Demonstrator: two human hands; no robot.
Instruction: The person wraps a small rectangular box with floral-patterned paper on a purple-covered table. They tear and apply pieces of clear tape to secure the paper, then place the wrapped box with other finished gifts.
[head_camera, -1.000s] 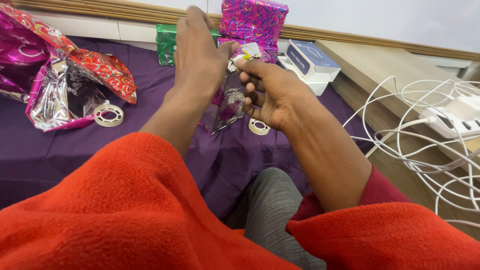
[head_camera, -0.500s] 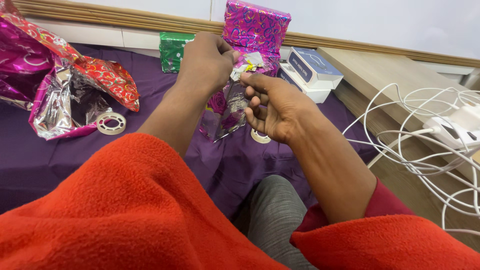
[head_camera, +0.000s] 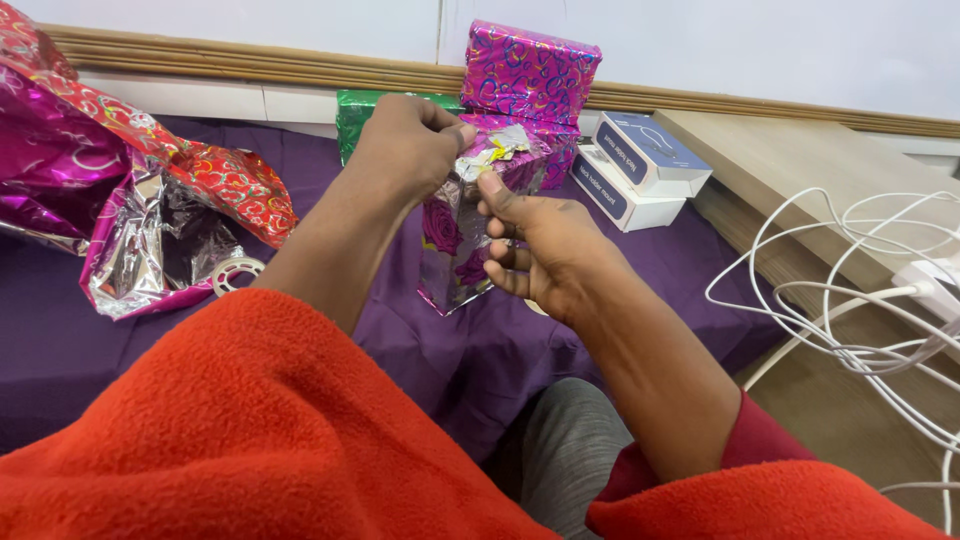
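Half-wrapped box (head_camera: 458, 245), silver/purple rose foil, upper centre of frame, standing upright on purple cloth (head_camera: 90, 340); long axis vertical, open crumpled top end up. Both hands on it, converging at top. Left hand (head_camera: 405, 150) curled closed, pinching top foil flap from frame-left. Right hand (head_camera: 535, 250) against box's frame-right face, thumb up on top edge, fingers loosely curled. Left hand higher, nearer flap. Tape roll (head_camera: 236, 272) left of box, well apart.

Your left hand (head_camera: 408, 145) is curled into a loose fist, thumb pinching forward. Your right hand (head_camera: 540, 245) faces it, thumb raised, fingers half bent. Both forearms reach forward, red sleeves pushed back.
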